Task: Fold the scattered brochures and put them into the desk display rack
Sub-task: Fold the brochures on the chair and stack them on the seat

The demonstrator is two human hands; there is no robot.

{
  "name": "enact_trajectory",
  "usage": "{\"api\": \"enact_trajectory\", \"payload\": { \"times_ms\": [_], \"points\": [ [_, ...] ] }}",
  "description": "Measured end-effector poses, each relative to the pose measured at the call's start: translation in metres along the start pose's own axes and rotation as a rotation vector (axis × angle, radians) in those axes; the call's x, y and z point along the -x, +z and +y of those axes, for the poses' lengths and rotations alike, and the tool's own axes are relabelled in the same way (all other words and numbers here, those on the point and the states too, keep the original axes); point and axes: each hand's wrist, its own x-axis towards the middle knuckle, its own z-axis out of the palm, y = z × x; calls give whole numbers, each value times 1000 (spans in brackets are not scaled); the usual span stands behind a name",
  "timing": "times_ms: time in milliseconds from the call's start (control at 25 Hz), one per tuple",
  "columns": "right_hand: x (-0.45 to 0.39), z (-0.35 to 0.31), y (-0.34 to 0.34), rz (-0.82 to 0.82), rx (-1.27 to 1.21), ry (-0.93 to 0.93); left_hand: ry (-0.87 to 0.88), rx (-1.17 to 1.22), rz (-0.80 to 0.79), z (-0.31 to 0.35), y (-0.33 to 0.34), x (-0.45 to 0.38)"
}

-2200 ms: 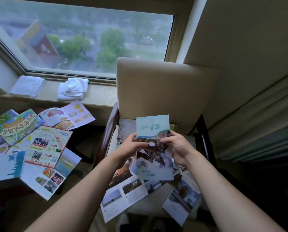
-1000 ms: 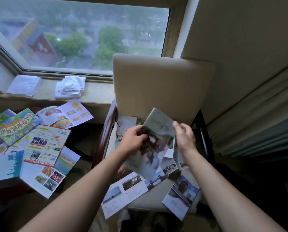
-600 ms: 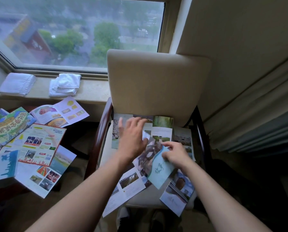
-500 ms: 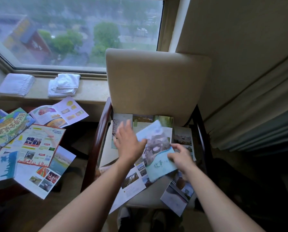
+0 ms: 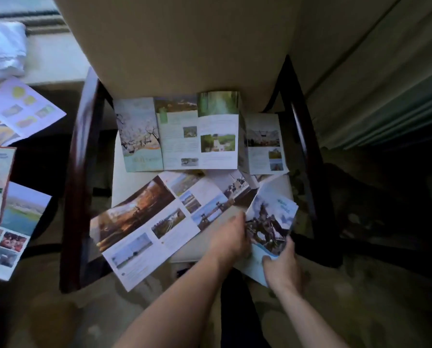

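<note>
Folded pale-blue brochure with a dark rocky photo (image 5: 270, 222), pinched at its near end by right hand (image 5: 281, 266), left hand (image 5: 231, 238) curled on its left edge, over front right corner of cream chair seat (image 5: 120, 182). Left of grip, long unfolded photo brochure (image 5: 159, 222); beyond, open green-and-white leaflet (image 5: 179, 133).

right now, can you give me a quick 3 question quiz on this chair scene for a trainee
1. True or false: both hands touch the folded brochure at the front right of the chair seat.
2. Which lies nearest the chair back? A. the long unfolded brochure B. the open tree-cover brochure C. the folded brochure
3. Fill in: the right hand pinches the folded brochure at its ____ end.

Key: 1 true, the left hand meets its left edge; 2 B; 3 near.
</note>
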Motion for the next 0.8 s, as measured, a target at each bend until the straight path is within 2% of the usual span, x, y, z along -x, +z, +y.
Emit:
{"api": "enact_trajectory", "payload": {
  "times_ms": [160,240,320,440,520,680,720,800],
  "points": [
    [-45,24,12,61,69,11,10,-123,-22,-13,45,-36],
    [-58,25,21,33,100,2,11,-156,-4,-16,57,-46],
    [-60,21,28,15,75,-14,2,-111,6,-16,57,-47],
    [-50,1,29,102,-75,-21,-48,38,72,-19,36,-33],
    [-35,-30,23,167,-147,-122,-98,67,102,-30,3,-19],
    [-29,-147,5,275,-151,-532,-203,184,199,-62,-79,-3],
    [-37,-180,3,283,-104,-586,-248,258,252,-71,-98,-4],
    [-57,-235,1,237,-12,-558,-323,396,338,-82,-125,-7]
  ]
}}
